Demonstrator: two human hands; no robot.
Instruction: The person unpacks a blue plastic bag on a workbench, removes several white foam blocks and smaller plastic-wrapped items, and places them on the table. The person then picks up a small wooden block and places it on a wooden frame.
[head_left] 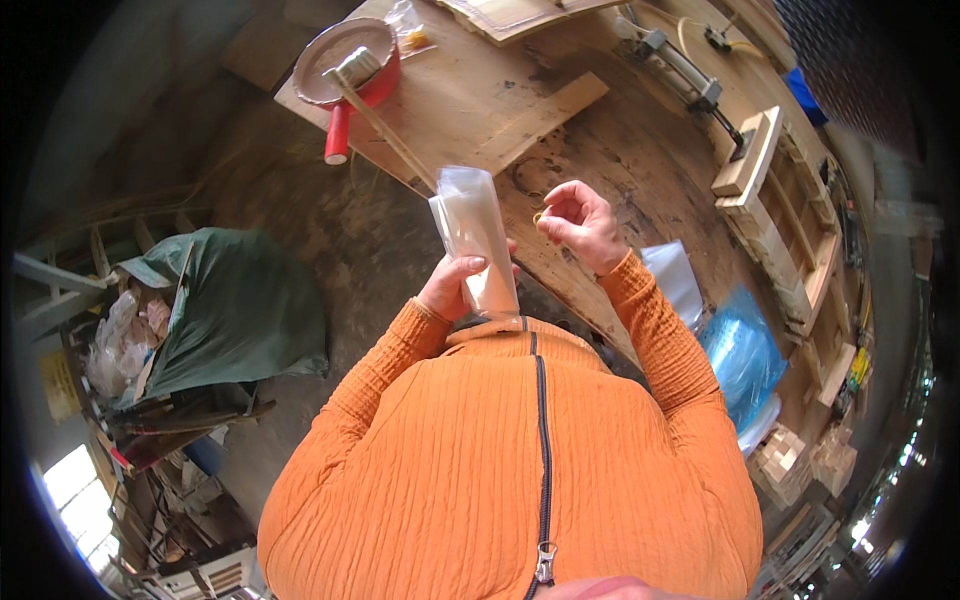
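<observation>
My left hand (447, 287) is wrapped round a folded bundle of clear plastic bags (476, 225), which stands upright in front of my chest. To its right, apart from the bundle, my right hand (590, 228) is raised with thumb and forefinger pinched together. Between those fingertips shows a thin yellowish loop (538, 216), which looks like a rubber band. Both hands are over the near edge of a stained wooden table (600, 150).
A red pan (388, 85) with a brush (357, 66) in it stands at the table's far left. Wooden frames (765, 215) and a clamp (685, 75) are at the right, near blue plastic wrap (742, 355). A green tarp (240, 305) covers a pile at left.
</observation>
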